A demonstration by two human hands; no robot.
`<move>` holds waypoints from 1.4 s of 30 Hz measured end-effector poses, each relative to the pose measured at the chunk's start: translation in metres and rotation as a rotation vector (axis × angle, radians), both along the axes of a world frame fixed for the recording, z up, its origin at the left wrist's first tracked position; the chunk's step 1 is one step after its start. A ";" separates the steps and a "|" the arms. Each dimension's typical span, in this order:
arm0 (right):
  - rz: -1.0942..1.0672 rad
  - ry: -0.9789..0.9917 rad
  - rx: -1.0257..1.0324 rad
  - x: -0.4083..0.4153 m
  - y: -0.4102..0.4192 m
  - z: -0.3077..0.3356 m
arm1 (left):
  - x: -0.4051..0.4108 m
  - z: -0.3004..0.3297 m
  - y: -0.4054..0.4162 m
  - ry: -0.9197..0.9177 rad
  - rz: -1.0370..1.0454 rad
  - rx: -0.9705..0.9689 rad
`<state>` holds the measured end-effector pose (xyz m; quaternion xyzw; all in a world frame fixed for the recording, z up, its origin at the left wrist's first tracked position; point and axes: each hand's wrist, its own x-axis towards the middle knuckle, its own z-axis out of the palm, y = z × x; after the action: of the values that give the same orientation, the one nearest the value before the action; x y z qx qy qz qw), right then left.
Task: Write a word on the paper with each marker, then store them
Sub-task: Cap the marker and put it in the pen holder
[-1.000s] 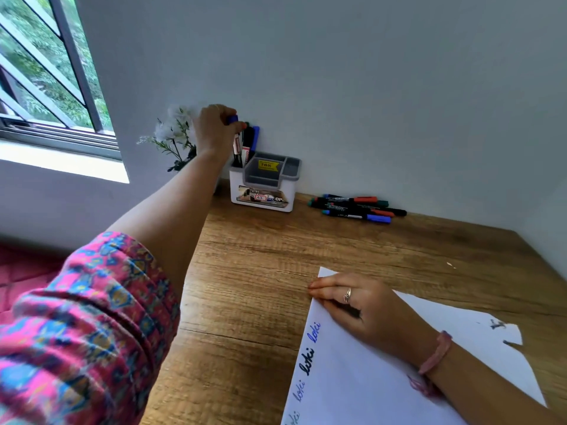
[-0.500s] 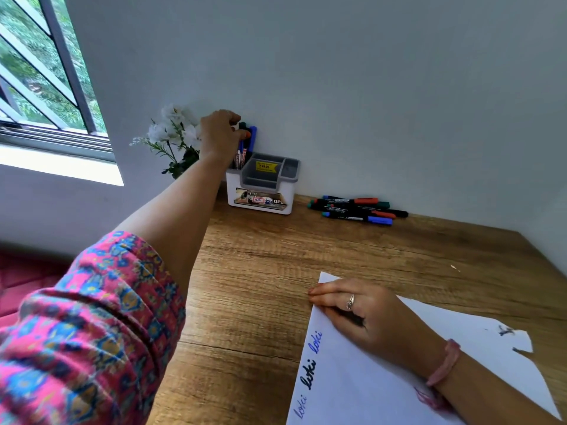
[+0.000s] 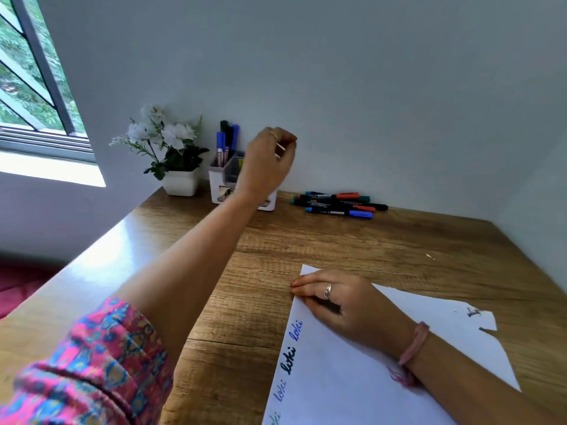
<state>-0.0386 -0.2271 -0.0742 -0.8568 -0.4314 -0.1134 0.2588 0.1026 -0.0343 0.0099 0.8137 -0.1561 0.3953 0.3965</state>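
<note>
Progress is judged at roughly the halfway mark: several words, "loki" repeated in blue and black, are seen written down the left edge of the paper [image 3: 368, 378], with a faint word at the bottom corner too small to be read. Stored markers [image 3: 225, 142], blue and dark capped, are stood upright in the tall back compartment of the white holder [image 3: 218, 182]. Loose markers [image 3: 337, 204] are left lying in a pile on the worktop [image 3: 306, 240] by the wall, just right of the holder, so more writing and storing is judged to remain. The left hand [image 3: 265, 162] is raised in front of the holder, fingers loosely curled, nothing seen held; a reach toward the pile is guessed as the next step. The right hand [image 3: 346, 305] is laid flat on the paper's upper corner, fingers straight, pressing it down; a dark patch under the palm cannot be told apart as shadow or object. The paper's right edge is torn, with dark marks near it. The worktop is wood-grained and set into a corner of pale walls. A white pot of white flowers [image 3: 171, 148] is placed left of the holder. A barred window [image 3: 36, 72] is seen at far left, greenery outside.
</note>
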 end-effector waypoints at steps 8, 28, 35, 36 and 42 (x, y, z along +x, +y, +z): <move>0.018 0.005 -0.004 0.000 0.001 0.001 | -0.004 -0.058 -0.052 0.188 -0.119 0.096; -0.010 0.018 -0.019 0.000 0.000 0.003 | -0.023 -0.076 -0.034 0.470 0.014 0.415; -0.021 0.047 -0.044 -0.001 0.001 0.004 | -0.068 -0.066 -0.021 0.485 -0.069 -0.136; -0.022 0.051 -0.050 -0.002 0.000 0.005 | -0.075 -0.065 -0.019 0.482 -0.071 -0.218; -0.012 0.046 -0.088 -0.004 0.001 0.010 | -0.119 -0.051 -0.003 0.357 -0.170 -0.622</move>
<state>-0.0431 -0.2257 -0.0643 -0.8724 -0.4245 -0.0761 0.2301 -0.0168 -0.0373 -0.0411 0.6947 -0.0239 0.2415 0.6772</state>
